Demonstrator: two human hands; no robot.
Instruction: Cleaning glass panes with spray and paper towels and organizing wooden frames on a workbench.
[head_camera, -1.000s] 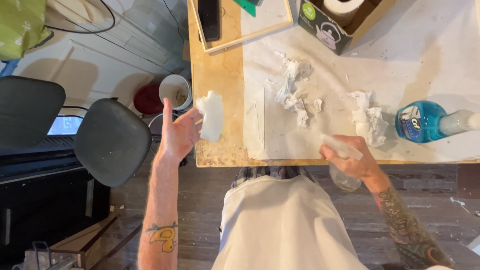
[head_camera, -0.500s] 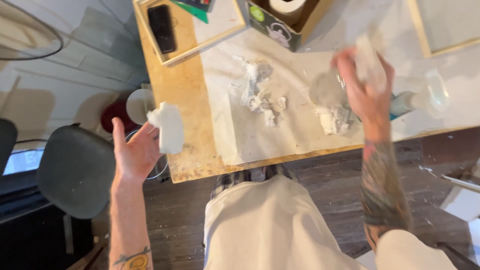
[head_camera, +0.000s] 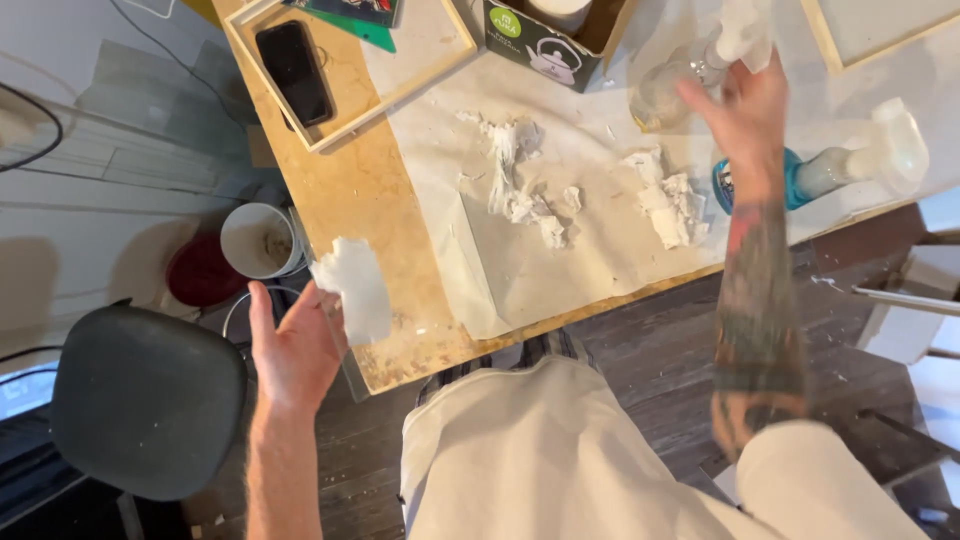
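The left hand (head_camera: 295, 350) is held palm-up off the near left corner of the table (head_camera: 340, 190), its fingers only loosely curled, and a crumpled white paper towel (head_camera: 352, 288) rests against the fingertips, so the grip is a light, fairly wide one on that towel rather than a clamp. Just beyond this grip, on the floor, stand a white bucket (head_camera: 258, 240) and a red one (head_camera: 200, 272) touching it; a dark round stool seat (head_camera: 148, 400) lies below and to the outside of the wrist. The right hand (head_camera: 745, 105) is raised over the far part of the table, blurred by motion, its fingers closed on a white wad of paper (head_camera: 742, 30) at the top of the grip; how tight that hold is I cannot tell. Just to the inside of this grip stands a clear glass vessel (head_camera: 665, 90), near the wad, though whether they touch is unclear. Below the right wrist a spray bottle of blue liquid (head_camera: 810, 175) lies on its side. Between the 2 hands, on the pale paper sheet (head_camera: 590, 250) covering the table, lie 2 clusters of torn white tissue (head_camera: 520, 185) and (head_camera: 672, 200). Farther from both grips sit a wooden tray (head_camera: 400, 80) carrying a black phone (head_camera: 293, 72), and an open dark cardboard box (head_camera: 545, 45).
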